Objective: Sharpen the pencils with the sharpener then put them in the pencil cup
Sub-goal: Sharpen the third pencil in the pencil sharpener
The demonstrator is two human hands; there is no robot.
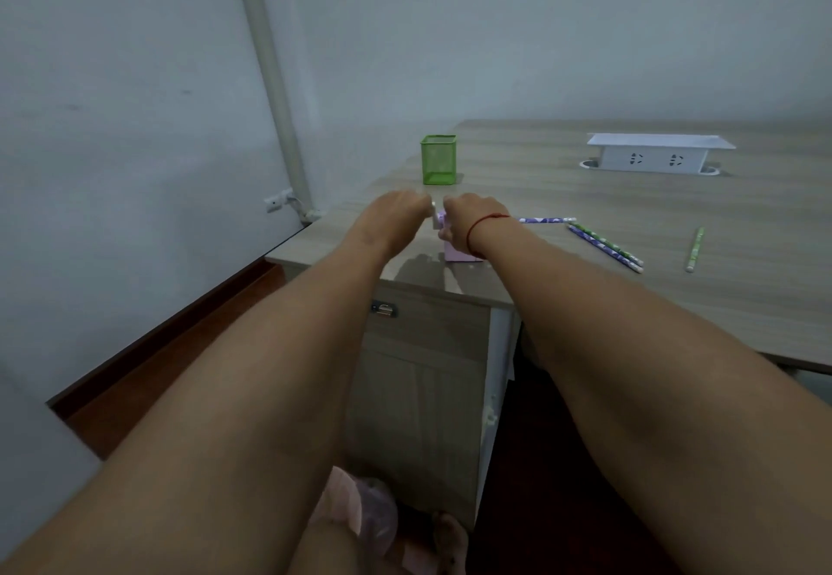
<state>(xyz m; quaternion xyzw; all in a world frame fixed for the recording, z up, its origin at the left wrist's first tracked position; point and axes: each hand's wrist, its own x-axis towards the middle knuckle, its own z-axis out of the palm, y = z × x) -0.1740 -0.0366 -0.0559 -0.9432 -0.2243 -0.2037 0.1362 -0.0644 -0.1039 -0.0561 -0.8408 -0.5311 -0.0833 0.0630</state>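
A pink pencil sharpener stands near the desk's front left corner, mostly hidden behind my hands. My right hand grips its top, a red string round the wrist. My left hand is blurred and holds the crank at the sharpener's left side. A purple patterned pencil sticks out to the right from behind my right hand. Two more pencils lie side by side to the right, and a green pencil lies further right. The green mesh pencil cup stands behind the sharpener.
A white socket box sits at the back right of the wooden desk. The desk's left edge runs close to the wall, where a pipe goes down. A drawer unit is under the desk.
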